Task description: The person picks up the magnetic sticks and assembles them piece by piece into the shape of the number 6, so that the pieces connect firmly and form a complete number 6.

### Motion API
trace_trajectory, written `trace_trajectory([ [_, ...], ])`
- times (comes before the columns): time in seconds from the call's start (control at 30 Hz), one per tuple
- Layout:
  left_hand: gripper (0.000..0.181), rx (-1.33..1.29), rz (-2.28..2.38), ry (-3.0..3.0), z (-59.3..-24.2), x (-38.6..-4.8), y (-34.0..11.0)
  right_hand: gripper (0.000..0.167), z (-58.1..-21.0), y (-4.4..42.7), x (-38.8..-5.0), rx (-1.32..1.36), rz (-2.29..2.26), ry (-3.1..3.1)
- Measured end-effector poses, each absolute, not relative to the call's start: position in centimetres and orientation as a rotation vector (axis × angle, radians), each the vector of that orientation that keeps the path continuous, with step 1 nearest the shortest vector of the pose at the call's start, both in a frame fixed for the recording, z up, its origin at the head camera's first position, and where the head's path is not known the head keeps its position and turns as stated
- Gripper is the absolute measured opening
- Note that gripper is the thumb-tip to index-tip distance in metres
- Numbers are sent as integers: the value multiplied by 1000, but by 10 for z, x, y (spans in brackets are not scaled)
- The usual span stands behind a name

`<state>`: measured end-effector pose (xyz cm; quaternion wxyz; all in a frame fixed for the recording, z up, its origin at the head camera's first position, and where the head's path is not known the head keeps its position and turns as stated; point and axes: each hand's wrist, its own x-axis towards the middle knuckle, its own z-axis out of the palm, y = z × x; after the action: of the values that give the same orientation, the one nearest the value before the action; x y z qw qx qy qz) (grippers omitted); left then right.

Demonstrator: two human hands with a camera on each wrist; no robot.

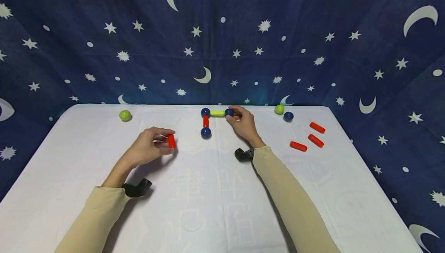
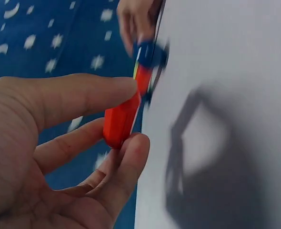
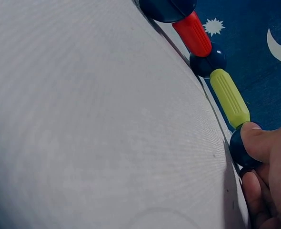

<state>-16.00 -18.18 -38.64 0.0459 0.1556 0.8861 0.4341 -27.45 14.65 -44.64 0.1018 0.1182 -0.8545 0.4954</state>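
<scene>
L hand, left of centre: red rod pinched btwn thumb and fingers, up off the table! Some L fingertips are partly hidden, so can't say for sure how many touch it. R hand, far side, clamped on the blue end ball, thumb plus fingers. That one caps the right end of a yellow-green rod; its left end meets the corner ball, also blue, w/ a joined red rod running nearer to the near ball. Pinched rod's left of that lot, apart from it. Loose bits: lone green ball far left; far right, second green ball just beside a spare blue ball, & three spare red rods a bit nearer.
</scene>
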Motion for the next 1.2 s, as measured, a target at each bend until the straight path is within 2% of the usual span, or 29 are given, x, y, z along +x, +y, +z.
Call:
trace_trajectory([
  [0.23,52,603,1321,2573,-393,-166,-125,41,-448,147,-276,362,1465,-2511],
  [0.43,52,656,1290,2552,-399,-173,-100,41,-448,147,-276,375,1462,-2512],
  [1.2,50,606,1215,2648,-402,-177,-85,38,-444,144,-280,273,1450,-2573],
])
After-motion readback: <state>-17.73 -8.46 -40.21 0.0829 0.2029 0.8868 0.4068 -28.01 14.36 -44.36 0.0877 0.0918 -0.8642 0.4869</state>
